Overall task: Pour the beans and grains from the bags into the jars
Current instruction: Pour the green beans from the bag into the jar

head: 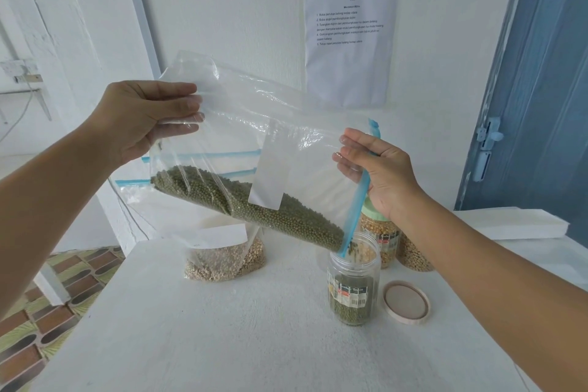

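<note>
over the open jar [353,280], both hands' grips, left [144,119] and right [380,169], pinch the tilted bean bag [254,169].

"TASK & GOAL" can be read on the paper sheet [350,38] stuck on the far wall; the smaller lines are too blurred.

Lid [406,302] lies right of the open jar [353,286] — bean bag [241,165] tilted above.

view: one wide-angle camera on my head | facing: forward and down | range: close, at arm's reach above the surface [222,328] | far edge: wall and blue door [541,73]
</note>
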`<state>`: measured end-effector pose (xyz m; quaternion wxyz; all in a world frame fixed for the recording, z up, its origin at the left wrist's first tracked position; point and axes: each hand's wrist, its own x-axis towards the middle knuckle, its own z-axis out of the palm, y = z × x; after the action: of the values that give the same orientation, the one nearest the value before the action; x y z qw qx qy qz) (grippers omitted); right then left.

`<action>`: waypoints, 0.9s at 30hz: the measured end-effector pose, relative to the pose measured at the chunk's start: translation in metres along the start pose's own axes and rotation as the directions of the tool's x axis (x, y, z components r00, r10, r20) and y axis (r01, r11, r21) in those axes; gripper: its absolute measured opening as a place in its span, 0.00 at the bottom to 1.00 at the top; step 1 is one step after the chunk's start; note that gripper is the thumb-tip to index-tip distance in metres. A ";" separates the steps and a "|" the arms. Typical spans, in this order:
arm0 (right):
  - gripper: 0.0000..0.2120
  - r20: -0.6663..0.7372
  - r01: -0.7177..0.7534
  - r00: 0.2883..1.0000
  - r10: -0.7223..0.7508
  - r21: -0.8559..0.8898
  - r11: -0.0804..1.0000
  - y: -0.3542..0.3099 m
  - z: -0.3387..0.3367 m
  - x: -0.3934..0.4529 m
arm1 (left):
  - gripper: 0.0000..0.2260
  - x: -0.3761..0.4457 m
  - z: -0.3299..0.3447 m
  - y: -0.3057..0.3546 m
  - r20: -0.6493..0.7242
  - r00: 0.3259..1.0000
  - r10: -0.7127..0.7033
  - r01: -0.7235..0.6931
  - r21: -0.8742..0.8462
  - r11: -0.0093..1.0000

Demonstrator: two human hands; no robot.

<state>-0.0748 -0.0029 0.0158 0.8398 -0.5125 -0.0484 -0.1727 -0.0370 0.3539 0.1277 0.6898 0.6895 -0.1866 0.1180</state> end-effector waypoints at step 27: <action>0.14 -0.013 -0.002 1.000 0.002 0.017 1.000 0.006 -0.005 0.004 | 0.17 0.006 0.005 -0.005 0.016 1.000 -0.002 0.002 0.005 1.000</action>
<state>-0.0693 -0.0062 0.0092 0.8446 -0.5042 -0.0439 -0.1746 -0.0303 0.3484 0.1257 0.6867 0.6924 -0.1909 0.1123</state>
